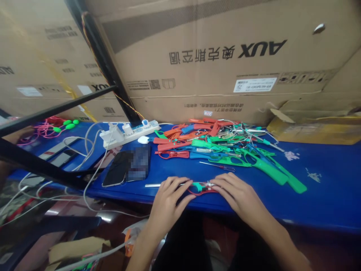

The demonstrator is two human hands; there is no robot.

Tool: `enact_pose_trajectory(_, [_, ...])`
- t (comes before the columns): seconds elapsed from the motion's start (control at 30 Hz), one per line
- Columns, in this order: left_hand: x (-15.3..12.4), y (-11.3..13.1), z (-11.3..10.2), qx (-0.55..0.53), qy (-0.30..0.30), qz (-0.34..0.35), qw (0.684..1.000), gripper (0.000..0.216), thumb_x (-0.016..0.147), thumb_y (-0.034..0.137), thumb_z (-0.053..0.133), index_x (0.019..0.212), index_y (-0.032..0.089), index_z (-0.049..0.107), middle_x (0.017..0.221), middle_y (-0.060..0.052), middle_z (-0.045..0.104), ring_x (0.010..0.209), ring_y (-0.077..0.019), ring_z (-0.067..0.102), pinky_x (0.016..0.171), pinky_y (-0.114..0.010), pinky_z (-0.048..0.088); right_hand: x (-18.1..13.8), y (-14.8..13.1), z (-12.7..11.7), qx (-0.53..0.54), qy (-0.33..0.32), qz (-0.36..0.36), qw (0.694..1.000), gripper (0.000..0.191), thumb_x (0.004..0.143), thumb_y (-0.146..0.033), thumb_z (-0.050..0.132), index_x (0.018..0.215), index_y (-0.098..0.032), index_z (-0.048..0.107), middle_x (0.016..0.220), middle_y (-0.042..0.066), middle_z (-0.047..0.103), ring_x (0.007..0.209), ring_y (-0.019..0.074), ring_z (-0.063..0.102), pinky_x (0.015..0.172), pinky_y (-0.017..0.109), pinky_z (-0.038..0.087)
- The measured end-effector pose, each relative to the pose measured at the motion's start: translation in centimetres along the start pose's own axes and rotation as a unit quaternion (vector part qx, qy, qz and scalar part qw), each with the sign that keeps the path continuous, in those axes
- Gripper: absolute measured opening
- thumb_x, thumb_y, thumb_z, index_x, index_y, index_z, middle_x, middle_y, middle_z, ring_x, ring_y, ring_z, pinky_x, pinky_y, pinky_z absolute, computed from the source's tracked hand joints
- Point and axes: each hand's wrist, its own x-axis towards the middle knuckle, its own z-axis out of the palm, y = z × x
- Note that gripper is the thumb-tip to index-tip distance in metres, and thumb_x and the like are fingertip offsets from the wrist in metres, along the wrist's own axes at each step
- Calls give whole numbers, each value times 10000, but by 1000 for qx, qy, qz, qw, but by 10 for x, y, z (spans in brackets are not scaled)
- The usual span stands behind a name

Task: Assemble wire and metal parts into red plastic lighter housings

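Note:
Both hands hold one long-nosed gas lighter (200, 187) at the front edge of the blue table. Its red shell half lies with the inside showing, and a green trigger and small parts sit in it. My left hand (172, 194) is closed around the nozzle end, and the metal tube sticks out to the left. My right hand (235, 190) pinches the handle end; its fingertips cover part of the inside. Just beyond the hands lies a small screwdriver (222, 166). A pile of red, green and blue lighter parts (208, 145) spreads behind it.
Two phones (115, 168) lie left of the hands, near a white power strip (132, 133) with plugs and cables. A black metal frame (103, 60) rises at left. Large cardboard boxes (214, 22) wall the back. An open yellow box (316, 130) stands back right. Another person's arm shows far left.

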Motion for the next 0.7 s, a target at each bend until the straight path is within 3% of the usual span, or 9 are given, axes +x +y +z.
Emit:
enact_pose_trajectory(0.47, [-1,0,3,15,12,-13,1000,291,985,352,633,1256,251,669,1214,-64,715,1094,-247,618,883,-388,499,-4,19,6,31,-36,-3,999,239,1064,-300,470,1152,-246,685,1127,69,719,1054,230,641,919,415,481])
enact_pose_trajectory(0.7, [-1,1,2,0,3,-22,1000,264,984,323,636,1242,273,667,1217,-41,704,1096,-242,608,902,-395,492,-1,27,6,105,-109,37,988,195,1058,-304,497,1146,-283,670,1170,41,695,1108,219,605,969,419,446])
